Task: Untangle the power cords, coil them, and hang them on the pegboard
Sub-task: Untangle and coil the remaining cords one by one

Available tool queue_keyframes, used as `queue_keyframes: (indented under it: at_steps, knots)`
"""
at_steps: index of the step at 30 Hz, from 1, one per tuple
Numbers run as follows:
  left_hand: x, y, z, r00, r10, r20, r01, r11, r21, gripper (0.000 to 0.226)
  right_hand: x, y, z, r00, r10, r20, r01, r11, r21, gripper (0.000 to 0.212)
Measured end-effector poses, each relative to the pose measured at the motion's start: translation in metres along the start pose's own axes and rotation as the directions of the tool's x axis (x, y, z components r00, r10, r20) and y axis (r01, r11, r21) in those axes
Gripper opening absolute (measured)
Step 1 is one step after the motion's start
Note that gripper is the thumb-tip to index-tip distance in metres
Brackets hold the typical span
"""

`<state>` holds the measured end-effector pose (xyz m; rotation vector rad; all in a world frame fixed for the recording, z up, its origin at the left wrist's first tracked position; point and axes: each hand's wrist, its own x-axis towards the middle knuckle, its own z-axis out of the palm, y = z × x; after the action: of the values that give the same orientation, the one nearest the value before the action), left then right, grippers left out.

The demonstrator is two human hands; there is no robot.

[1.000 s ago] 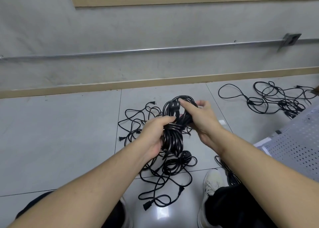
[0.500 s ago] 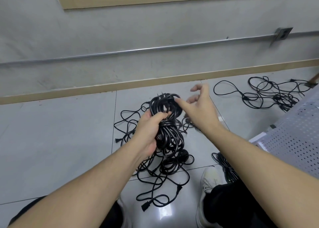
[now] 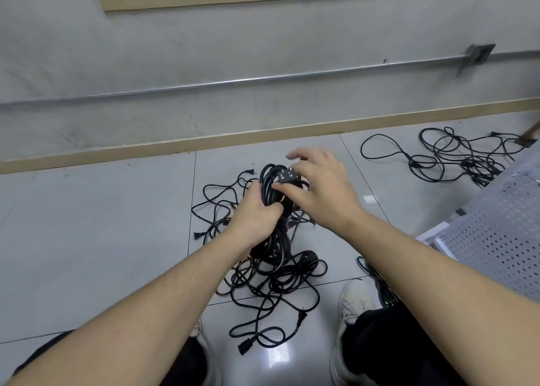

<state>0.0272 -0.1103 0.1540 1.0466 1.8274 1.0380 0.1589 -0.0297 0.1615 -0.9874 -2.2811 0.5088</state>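
Since half a second ago the right hand (image 3: 318,187) has come back from its open reach toward the wall and now sits on top of the black coiled power-cord bundle (image 3: 274,210). Its thumb and forefinger pinch the black two-prong plug (image 3: 285,175) at the bundle's upper loop; the remaining fingers are spread and lifted. Read: the loose plug end is being tucked or wrapped in, closing off this coil.

Left hand (image 3: 257,213): grip fully wrapped around the bundle's waist, fingers curled tight over the gathered strands, holding it upright above the floor. The bundle's lower loops hang below the fist.

Beneath: loose tangle of black cords (image 3: 271,283) sprawled on the grey tiled floor (image 3: 102,239), plug ends lying free, still unsorted. Second loose black cord pile (image 3: 455,160) well apart to the right, near the baseboard. White perforated metal pegboard panel (image 3: 502,233) at right edge, lying at a slant; nothing is visibly hung on the part in view.

Judgement: one cord is nearly coiled; hanging not yet done, and most cords remain.
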Motion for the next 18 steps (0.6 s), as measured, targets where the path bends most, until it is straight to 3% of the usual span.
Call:
queue_keyframes:
  at_steps: [4,6,9,13,16,18]
  knots:
    - [-0.003,0.007,-0.016,0.975,-0.111,0.194,0.093,0.991,0.099,0.049,-0.002,0.001,0.004,0.981,-0.086,0.177,0.093,0.995,-0.034,0.044]
    - [-0.007,0.01,-0.023,0.953,-0.156,0.259,0.117,0.98,0.159,0.048,-0.001,-0.003,0.006,0.972,-0.096,0.216,0.102,0.995,-0.017,0.051]
    - [-0.008,0.002,-0.032,0.934,-0.139,0.329,0.066,0.972,0.224,0.04,-0.001,-0.008,0.008,0.953,-0.08,0.293,0.07,0.997,0.044,0.036]
    - [-0.008,-0.003,-0.034,0.902,-0.092,0.422,0.076,0.996,0.056,0.03,0.005,-0.01,0.013,0.967,-0.036,0.253,0.008,0.994,0.109,0.033]
    - [-0.003,-0.005,-0.035,0.92,-0.096,0.381,-0.004,0.967,0.254,0.036,0.005,-0.006,0.013,0.961,-0.063,0.27,0.039,0.995,0.094,0.034]
    - [-0.003,-0.009,-0.031,0.912,-0.095,0.399,-0.053,0.938,0.343,0.048,-0.001,-0.003,0.016,0.943,-0.024,0.332,-0.022,0.99,0.136,0.035]
